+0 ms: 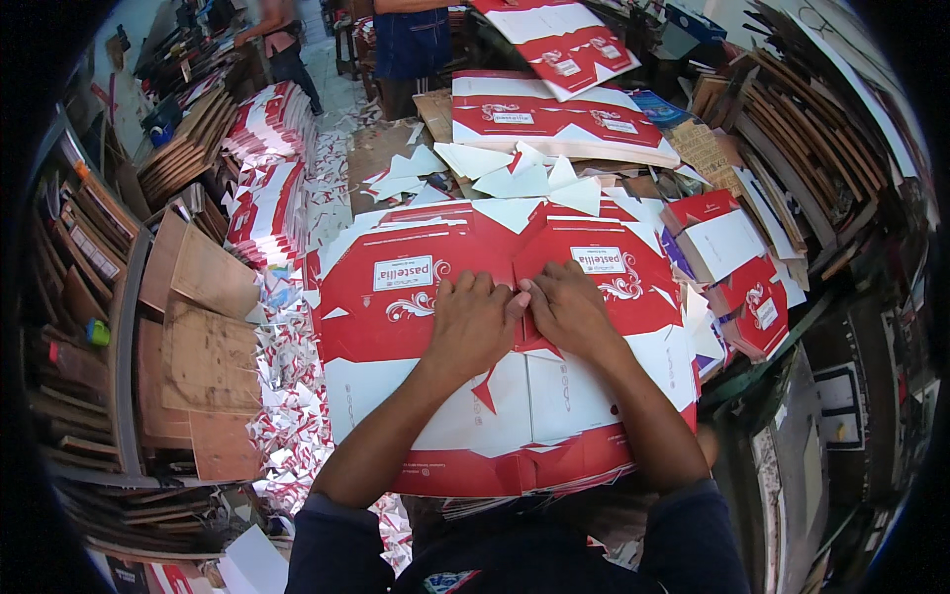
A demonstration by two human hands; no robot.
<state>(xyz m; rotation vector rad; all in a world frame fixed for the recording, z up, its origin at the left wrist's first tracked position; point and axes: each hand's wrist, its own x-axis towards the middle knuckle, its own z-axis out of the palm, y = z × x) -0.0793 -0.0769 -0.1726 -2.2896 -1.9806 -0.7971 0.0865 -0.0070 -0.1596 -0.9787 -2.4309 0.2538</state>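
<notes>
A stack of flat red-and-white die-cut carton sheets (396, 386) lies in front of me on the work surface. My left hand (473, 319) and my right hand (569, 305) press side by side on the middle of the top sheet, fingers curled down at the seam between its two printed halves. Whether the fingertips pinch a scrap of cardboard there is hidden. White triangular offcuts (515, 180) lie just beyond the stack.
More stacks of red-and-white sheets stand farther back (559, 117) and at the left (269, 213). Paper scraps (287, 406) cover the floor at left beside brown boards (208, 356). Folded cartons (737, 282) lie at right. Two people (411, 40) stand at the far end.
</notes>
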